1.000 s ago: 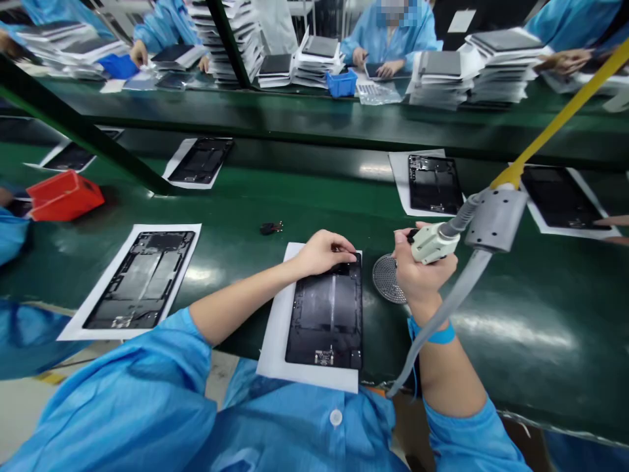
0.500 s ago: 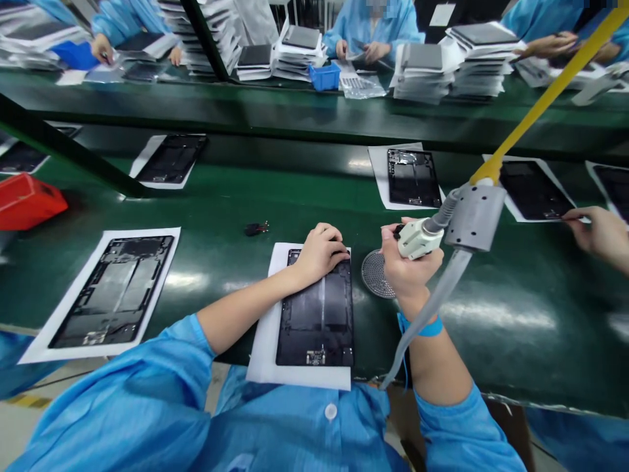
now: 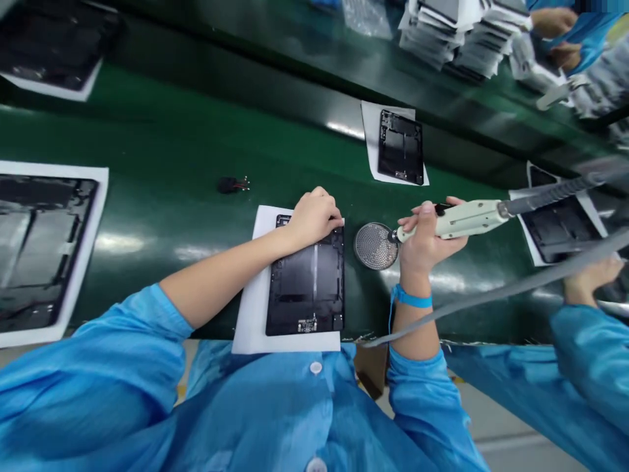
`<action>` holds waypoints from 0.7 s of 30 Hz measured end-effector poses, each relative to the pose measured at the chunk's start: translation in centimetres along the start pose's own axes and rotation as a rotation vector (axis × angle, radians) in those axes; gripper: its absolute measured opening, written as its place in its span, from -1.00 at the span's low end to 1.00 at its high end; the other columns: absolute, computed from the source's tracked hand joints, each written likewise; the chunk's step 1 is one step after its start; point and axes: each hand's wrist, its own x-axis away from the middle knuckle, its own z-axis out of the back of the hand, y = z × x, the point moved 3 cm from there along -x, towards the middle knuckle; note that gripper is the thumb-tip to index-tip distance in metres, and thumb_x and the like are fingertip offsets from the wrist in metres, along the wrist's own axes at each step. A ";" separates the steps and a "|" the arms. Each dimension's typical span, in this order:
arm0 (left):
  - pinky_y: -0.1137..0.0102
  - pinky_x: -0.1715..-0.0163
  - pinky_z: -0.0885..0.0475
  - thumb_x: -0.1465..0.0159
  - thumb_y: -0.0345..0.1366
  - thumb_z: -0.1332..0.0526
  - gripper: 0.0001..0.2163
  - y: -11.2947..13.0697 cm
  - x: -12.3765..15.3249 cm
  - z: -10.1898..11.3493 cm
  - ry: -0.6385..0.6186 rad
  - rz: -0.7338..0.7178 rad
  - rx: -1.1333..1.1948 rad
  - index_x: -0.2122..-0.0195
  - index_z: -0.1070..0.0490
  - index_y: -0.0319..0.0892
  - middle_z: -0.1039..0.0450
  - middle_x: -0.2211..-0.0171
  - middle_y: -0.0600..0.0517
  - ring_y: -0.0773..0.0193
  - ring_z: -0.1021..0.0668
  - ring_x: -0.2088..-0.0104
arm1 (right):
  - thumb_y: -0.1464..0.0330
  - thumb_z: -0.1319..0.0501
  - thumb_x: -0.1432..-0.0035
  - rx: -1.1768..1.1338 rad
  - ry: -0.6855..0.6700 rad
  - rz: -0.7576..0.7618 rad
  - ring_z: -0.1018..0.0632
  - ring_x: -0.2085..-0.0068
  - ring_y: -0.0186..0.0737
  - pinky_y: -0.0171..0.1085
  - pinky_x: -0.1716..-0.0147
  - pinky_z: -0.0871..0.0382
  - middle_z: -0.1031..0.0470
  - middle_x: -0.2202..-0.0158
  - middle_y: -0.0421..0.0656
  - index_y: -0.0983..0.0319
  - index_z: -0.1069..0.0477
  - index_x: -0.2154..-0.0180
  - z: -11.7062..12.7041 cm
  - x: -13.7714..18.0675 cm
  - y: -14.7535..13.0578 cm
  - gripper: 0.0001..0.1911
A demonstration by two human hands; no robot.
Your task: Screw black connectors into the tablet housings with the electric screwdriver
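In front of me an opened black tablet (image 3: pixel 305 288) lies on a white sheet (image 3: pixel 253 314), its small circuit board at the near edge. My left hand (image 3: pixel 317 216) lies across its far end, fingers bent together over the far right corner. A pale green electric screwdriver (image 3: pixel 472 218) is wrapped in my right hand (image 3: pixel 426 239), held nearly level. Its tip points left and reaches the right rim of a round dish (image 3: pixel 376 246) with a grid of small holes. Whether a screw sits on the tip is too small to tell.
A small black part with wires (image 3: pixel 233 185) lies beyond the sheet. Other opened tablets rest at left (image 3: pixel 44 262), far right (image 3: pixel 400 147) and right (image 3: pixel 563 219). The screwdriver's grey cable (image 3: pixel 491 295) crosses my right forearm. A co-worker's hand (image 3: pixel 592 275) is at the right.
My right hand has tilted the screwdriver from upright to nearly level, its tip now at the dish. The left hand stays on the tablet. The view has tipped downward and turned.
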 end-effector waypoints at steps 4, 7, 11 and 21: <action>0.08 -0.04 -0.43 -0.50 -0.22 -0.45 -0.86 0.2 0.0 -0.1 0.013 0.006 0.020 0.17 -0.83 -0.05 -0.70 0.20 -0.09 -0.09 -0.54 -0.08 | 0.06 -0.48 -0.33 0.047 0.005 -0.017 -0.41 0.59 -0.44 -0.25 0.52 -0.58 -0.67 0.25 -0.32 0.07 -0.39 -0.08 0.1 -0.4 1.8 -0.54; 0.06 -0.06 -0.43 -0.51 -0.23 -0.44 -0.85 0.5 0.1 0.0 0.015 0.009 0.016 0.17 -0.83 -0.07 -0.69 0.20 -0.11 -0.11 -0.55 -0.10 | 0.06 -0.46 -0.34 0.060 0.008 -0.021 -0.41 0.58 -0.43 -0.24 0.52 -0.55 -0.67 0.20 -0.28 0.07 -0.36 -0.09 0.0 -0.3 2.5 -0.54; 0.03 -0.08 -0.45 -0.51 -0.24 -0.42 -0.84 0.7 0.0 0.1 0.002 0.020 0.016 0.16 -0.83 -0.08 -0.68 0.19 -0.12 -0.14 -0.56 -0.12 | 0.04 -0.43 -0.36 0.103 0.004 -0.012 -0.41 0.57 -0.41 -0.23 0.53 -0.52 -0.65 0.20 -0.26 0.06 -0.34 -0.09 0.0 -0.1 2.8 -0.55; 0.00 -0.11 -0.46 -0.53 -0.22 -0.41 -0.82 0.6 0.0 -0.2 0.009 0.023 0.030 0.18 -0.83 -0.07 -0.66 0.20 -0.12 -0.15 -0.54 -0.12 | 0.00 -0.33 -0.42 0.220 0.012 -0.001 -0.41 0.57 -0.39 -0.20 0.51 -0.52 -0.63 0.19 -0.28 0.04 -0.30 -0.15 0.2 -0.3 2.9 -0.55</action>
